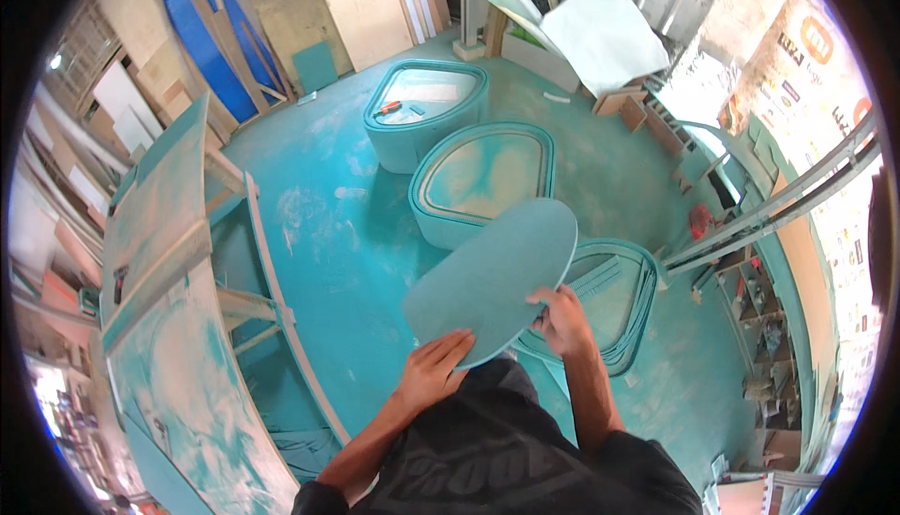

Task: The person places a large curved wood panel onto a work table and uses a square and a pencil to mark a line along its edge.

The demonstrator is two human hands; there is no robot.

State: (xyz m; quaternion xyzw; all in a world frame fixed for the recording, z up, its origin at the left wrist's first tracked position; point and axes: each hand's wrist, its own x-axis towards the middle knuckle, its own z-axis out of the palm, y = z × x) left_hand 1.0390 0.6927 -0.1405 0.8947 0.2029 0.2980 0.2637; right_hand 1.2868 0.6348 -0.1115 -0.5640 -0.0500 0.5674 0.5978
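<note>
In front of my body a teal, rounded panel point(492, 281) is tilted up over the floor. My left hand point(436, 368) grips its lower left edge, with the fingers lying over the upper face. At the right edge, my right hand point(561, 321) is closed with a finger and thumb at the rim. Its other fingers are curled, and whether they hold something small is hidden. Behind the panel stands a teal rounded box form point(436, 215) with a grooved rim. A similar form point(630, 346), partly covered by the panel and my right arm, holds several thin ribbed strips point(595, 278).
Farther off, a third rounded form point(384, 145) carries a red-handled tool point(388, 109) on top. A dust-covered workbench point(187, 356) runs along the left. Shelves with small items point(764, 346) and a metal post point(778, 201) stand at right. Boards point(291, 9) lean at the back.
</note>
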